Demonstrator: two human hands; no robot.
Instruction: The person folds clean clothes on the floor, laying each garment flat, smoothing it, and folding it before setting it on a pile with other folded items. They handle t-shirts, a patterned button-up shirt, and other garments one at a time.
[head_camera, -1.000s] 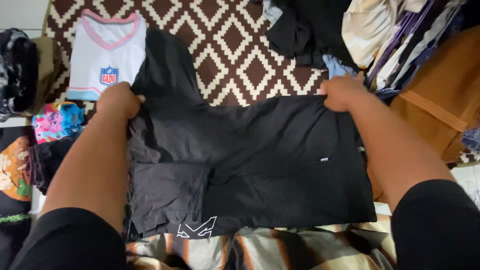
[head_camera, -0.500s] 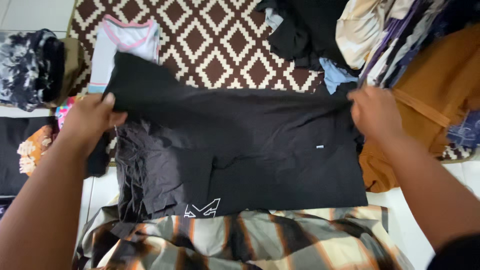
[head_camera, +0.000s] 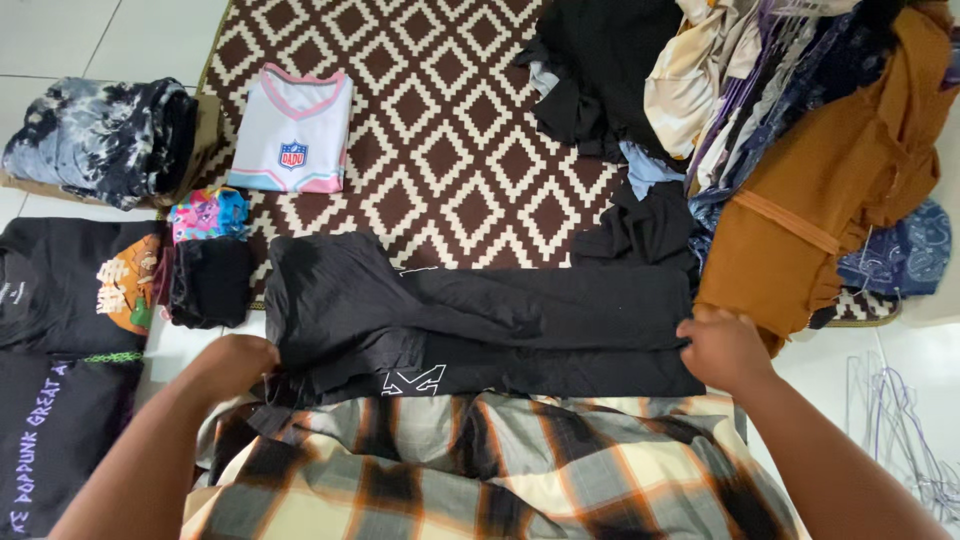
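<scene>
The black shirt (head_camera: 480, 325), spread wide a second earlier, now lay folded into a narrow band on the floor over a plaid cloth (head_camera: 480, 470). The left hand (head_camera: 235, 365) pinched its left end; the right hand (head_camera: 722, 350) gripped the right edge.

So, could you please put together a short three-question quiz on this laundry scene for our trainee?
1. True or false: both hands rest on the black garment.
2. Which lies on the patterned rug? A) a folded white jersey with pink trim B) a red towel C) a pair of shoes
3. What lies directly below the black garment, nearest the camera?

Key:
1. True: the left hand is at its left end, the right hand at its right end.
2. A, the white jersey.
3. A plaid shirt in cream, black and orange.
</scene>
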